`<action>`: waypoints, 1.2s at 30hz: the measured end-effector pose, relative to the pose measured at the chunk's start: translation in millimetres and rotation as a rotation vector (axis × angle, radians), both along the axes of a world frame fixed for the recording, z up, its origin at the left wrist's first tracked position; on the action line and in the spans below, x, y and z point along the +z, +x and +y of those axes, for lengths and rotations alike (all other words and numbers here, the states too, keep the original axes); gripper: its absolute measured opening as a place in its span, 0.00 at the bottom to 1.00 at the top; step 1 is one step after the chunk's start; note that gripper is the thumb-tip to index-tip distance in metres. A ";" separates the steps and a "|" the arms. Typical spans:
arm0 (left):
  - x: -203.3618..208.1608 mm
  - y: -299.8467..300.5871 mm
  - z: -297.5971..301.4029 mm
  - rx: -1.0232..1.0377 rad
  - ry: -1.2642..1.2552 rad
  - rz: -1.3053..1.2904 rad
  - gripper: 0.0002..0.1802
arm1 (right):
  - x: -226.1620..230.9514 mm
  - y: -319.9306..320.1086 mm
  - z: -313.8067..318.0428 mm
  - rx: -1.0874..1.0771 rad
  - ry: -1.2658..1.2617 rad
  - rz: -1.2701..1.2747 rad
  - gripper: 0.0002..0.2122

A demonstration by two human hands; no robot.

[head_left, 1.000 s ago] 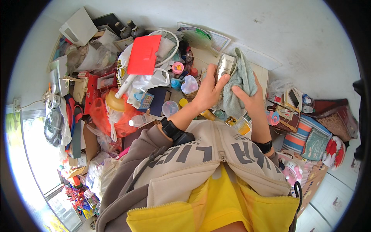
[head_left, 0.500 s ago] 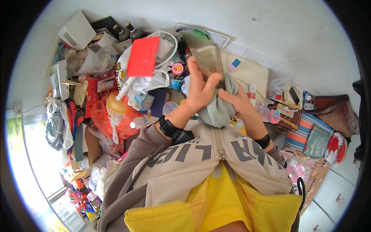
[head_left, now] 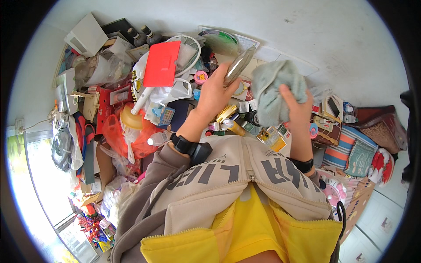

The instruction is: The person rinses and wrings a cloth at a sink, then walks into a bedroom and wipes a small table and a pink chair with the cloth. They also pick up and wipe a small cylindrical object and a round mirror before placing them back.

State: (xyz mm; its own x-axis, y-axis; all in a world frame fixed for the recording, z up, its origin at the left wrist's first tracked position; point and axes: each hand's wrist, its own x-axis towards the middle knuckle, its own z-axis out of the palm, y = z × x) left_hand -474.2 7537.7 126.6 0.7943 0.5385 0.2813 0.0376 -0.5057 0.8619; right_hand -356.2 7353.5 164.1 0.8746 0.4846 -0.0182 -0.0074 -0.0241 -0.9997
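My left hand [head_left: 214,94] is closed round the lower end of a clear, flat, rounded-edged piece [head_left: 241,65]. Tilted up to the right, it shows nearly edge-on, and I cannot make out its exact kind. A bunched grey-green cloth [head_left: 272,85] hangs in my right hand [head_left: 299,109], the thumb pressed on its front and the other fingers mostly hidden. The cloth is apart from the clear piece. Beneath the hands lie small goods, among them a yellow brush-like thing [head_left: 226,113], a gold cylinder [head_left: 235,127] and a yellow-faced packet [head_left: 274,139].
A red panel [head_left: 162,65] and a white-rimmed hoop stand at the back left, with two dark bottles [head_left: 144,36] behind. Red plastic bags [head_left: 144,144] and a clear bottle [head_left: 158,139] crowd the left. Striped fabric [head_left: 346,149] lies to the right. A white wall rises behind.
My hands have moved apart; the cloth has come off the clear piece and shifted right and up with my right hand. The clear piece has turned from its broad face to edge-on.
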 end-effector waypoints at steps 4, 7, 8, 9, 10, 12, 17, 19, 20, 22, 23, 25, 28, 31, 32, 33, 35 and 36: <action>4.4 -8.9 0.4 -0.160 0.145 0.215 0.20 | 15.2 8.1 -12.1 0.068 -0.022 -0.519 0.18; 7.4 -10.7 -4.9 -0.305 0.227 0.193 0.20 | 21.3 5.0 -11.3 0.299 -0.228 -0.792 0.19; 8.8 -11.2 -4.2 -0.318 0.263 0.241 0.20 | 22.9 3.7 -10.7 0.386 -0.331 -0.871 0.20; 10.4 -12.3 -1.8 -0.345 0.305 0.255 0.20 | 24.0 2.6 -10.3 0.434 -0.297 -0.767 0.21; 12.1 -13.7 0.3 -0.359 0.348 0.306 0.19 | 24.9 1.6 -9.4 0.460 -0.309 -0.735 0.21; 15.7 -16.6 4.2 -0.374 0.474 0.286 0.19 | 25.1 1.1 -9.7 0.492 -0.329 -0.676 0.21; 24.8 -19.1 6.3 -0.370 0.743 0.286 0.17 | 14.7 2.1 -10.4 0.484 -0.397 -0.567 0.20; 28.4 -20.2 4.7 -0.367 0.784 0.255 0.17 | 9.0 2.0 -10.5 0.454 -0.400 -0.564 0.19; 29.9 -19.8 3.6 -0.352 0.761 0.266 0.17 | 6.7 2.2 -10.2 0.425 -0.397 -0.582 0.19; 32.2 -18.6 0.7 -0.312 0.708 0.277 0.18 | 3.2 5.0 -11.5 0.315 -0.334 -0.602 0.18; 33.2 -17.9 -1.0 -0.319 0.637 0.237 0.18 | 2.3 7.5 -13.2 0.233 -0.275 -0.603 0.17; 35.4 -16.7 -4.5 -0.320 0.486 0.189 0.19 | 1.9 14.0 -16.8 0.061 -0.121 -0.420 0.17; 40.3 -18.2 -7.0 -0.423 -0.232 0.162 0.20 | 3.3 24.7 -24.6 -0.079 0.092 -0.014 0.19; 43.3 -17.0 -8.2 -0.657 -0.640 0.145 0.20 | 4.3 27.1 -31.7 0.115 0.194 0.031 0.23; 43.1 -16.2 -8.6 -0.721 -0.716 0.143 0.19 | 4.3 25.5 -32.8 0.225 0.250 0.000 0.24; 41.1 -12.5 -13.3 -0.755 -0.731 0.260 0.19 | 4.0 23.4 -33.8 0.403 0.331 -0.046 0.25; 36.2 -8.2 -20.9 -0.809 -0.788 0.297 0.21 | 2.9 18.1 -31.7 0.454 0.215 -0.025 0.26; 33.4 -7.7 -23.6 -0.803 -0.884 0.293 0.22 | 2.1 15.6 -29.7 0.498 0.139 -0.015 0.26</action>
